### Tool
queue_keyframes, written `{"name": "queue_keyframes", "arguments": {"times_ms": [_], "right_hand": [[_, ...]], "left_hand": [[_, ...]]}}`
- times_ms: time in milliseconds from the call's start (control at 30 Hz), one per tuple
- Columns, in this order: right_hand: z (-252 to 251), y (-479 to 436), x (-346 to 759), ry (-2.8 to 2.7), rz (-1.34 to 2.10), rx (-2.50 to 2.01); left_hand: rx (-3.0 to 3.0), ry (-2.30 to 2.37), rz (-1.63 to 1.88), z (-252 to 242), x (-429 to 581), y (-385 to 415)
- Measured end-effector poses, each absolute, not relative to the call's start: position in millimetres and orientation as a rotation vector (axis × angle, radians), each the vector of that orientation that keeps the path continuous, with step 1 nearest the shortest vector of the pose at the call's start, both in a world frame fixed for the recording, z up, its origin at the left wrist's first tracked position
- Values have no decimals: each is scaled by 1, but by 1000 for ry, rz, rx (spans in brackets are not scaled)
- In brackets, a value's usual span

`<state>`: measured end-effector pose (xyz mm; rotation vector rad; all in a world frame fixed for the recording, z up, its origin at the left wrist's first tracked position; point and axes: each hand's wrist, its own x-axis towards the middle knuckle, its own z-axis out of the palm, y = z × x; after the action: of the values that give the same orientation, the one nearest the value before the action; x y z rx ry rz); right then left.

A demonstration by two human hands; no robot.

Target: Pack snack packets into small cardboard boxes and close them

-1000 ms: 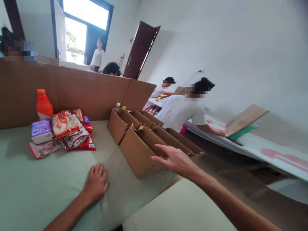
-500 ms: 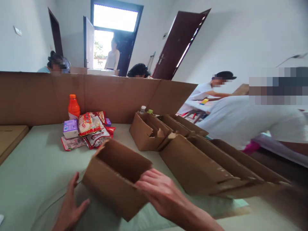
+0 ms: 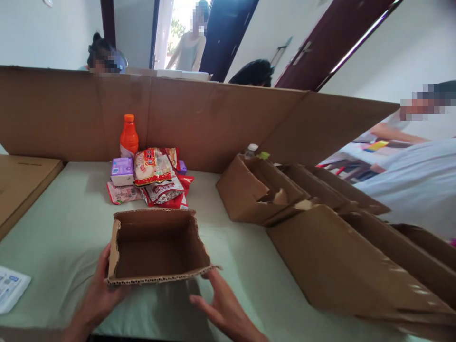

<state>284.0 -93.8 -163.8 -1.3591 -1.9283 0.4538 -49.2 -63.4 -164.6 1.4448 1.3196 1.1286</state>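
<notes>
A small open-topped cardboard box (image 3: 160, 280) faces me with its opening, and bare brown cardboard shows inside. At its left end, my left hand (image 3: 103, 294) is closed on the wall, fingers along the outside and thumb underneath. My right hand (image 3: 223, 299) is by the near right corner; its fingertips touch or nearly touch the edge, while the thumb stands apart from the box. Just beyond the box lies a pile of snack bags (image 3: 153, 166), together with a purple-and-white tissue pack (image 3: 122, 172) and an orange bottle (image 3: 128, 137).
Several open cardboard boxes (image 3: 320, 256) stand in rows on the right. A tall cardboard panel (image 3: 199, 109) runs along the back of the green-covered table (image 3: 81, 209). At left are a flat carton (image 3: 24, 185) and a white packet (image 3: 12, 287). Other people are beyond the panel and at right.
The box has turned so its opening faces me. My left hand has closed on its left end. My right hand has let go of the rim and moved below the right corner. The view has swung left.
</notes>
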Motion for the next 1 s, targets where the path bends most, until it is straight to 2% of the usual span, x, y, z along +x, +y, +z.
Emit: {"name": "queue_keyframes", "arguments": {"times_ms": [100,267,500,567,667,833,1000], "right_hand": [[-181,-76,253,-1794,582,-1394],[-185,-38,228,-1623,530,-1420],[-202,-7,256,-1639,657,-1337],[-188,8,279,-1537,788,-1385],[-143,55,304,-1319,875,-1466],[-68,168,284,-1333,971,-1472],[-60,241,227,-1360,1160,-1442]], "left_hand": [[1408,1280,1172,-153,-48,-45],[1475,1356,1177,-144,-51,4],[1226,1525,1203,-195,-43,20],[1233,1555,1253,-203,-41,16],[1301,1568,1278,-204,-38,14],[1410,1529,1299,-201,-32,16],[1364,1640,1317,-212,-27,11]]}}
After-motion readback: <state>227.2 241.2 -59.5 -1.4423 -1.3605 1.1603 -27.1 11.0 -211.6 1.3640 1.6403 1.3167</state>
